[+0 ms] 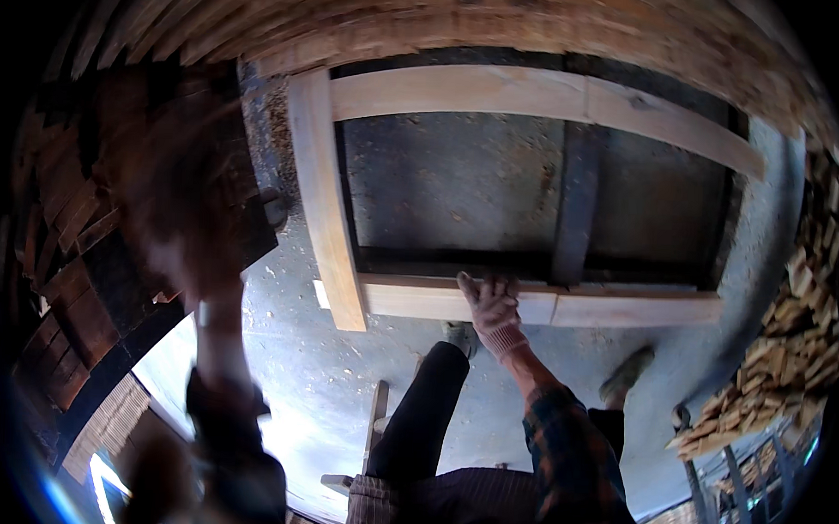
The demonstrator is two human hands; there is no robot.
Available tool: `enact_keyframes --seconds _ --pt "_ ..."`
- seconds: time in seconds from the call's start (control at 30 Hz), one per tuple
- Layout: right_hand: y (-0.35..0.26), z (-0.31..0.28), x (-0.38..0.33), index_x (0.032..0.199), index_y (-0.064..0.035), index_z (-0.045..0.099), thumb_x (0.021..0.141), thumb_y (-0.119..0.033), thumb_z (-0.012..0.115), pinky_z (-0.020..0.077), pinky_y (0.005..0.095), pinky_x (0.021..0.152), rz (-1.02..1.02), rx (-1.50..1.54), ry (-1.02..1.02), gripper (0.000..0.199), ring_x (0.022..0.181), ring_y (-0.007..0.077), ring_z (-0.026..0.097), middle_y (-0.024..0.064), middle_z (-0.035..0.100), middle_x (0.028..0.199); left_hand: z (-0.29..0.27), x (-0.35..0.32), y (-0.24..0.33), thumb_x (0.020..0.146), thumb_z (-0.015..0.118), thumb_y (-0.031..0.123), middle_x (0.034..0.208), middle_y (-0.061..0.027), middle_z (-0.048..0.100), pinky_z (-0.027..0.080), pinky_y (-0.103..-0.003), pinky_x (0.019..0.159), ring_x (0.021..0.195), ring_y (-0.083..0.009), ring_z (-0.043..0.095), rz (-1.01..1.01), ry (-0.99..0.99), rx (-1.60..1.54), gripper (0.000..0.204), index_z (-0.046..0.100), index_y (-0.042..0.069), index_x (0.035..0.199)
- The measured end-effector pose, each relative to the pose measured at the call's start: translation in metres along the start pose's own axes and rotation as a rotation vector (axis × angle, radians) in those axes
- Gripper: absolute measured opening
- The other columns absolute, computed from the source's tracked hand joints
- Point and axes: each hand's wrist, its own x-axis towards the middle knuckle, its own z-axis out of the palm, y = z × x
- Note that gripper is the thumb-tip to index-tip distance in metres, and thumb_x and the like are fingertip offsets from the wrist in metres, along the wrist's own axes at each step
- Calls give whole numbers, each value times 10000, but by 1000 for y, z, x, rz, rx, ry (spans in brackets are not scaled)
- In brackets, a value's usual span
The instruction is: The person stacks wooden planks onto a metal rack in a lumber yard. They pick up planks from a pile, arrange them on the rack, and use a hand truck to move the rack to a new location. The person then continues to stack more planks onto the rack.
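Note:
My right hand, in a light knitted glove, is closed over a pale board on the near side of a dark rectangular frame, its fingers bent across the board's far edge. Another pale board runs along the left side, its near end lying over the near board's left end. A third pale strip spans the far side, with a joint right of its middle. My left hand reaches out to the left over dark wooden pieces. Motion smears its fingers, and I cannot make out anything in them.
Dark wood pieces are heaped at the left, with stacked planks along the far side. At the right stands a pile of cut wood. A small wooden stool is beside my leg. Wood chips dot the grey floor.

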Motion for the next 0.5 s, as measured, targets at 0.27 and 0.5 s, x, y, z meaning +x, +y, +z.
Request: enact_keyframes --seconds 0.27,0.5 --pt "11 -12 -11 1419 -56 342 825 -115 538 488 452 837 108 133 375 628 1056 319 528 185 513 1183 -179 -336 -13 853 544 94 798 -50 604 459 -294 696 745 -157 552 -1132 -928 -720 210 624 13 1029" --pt "108 -60 -230 1397 -86 384 832 -294 602 396 432 1015 560 1208 91 639 1218 375 483 245 507 1297 -164 -327 93 831 662 141 910 -102 605 452 -343 820 856 -186 557 -808 -1276 -884 603 389 51 1362"
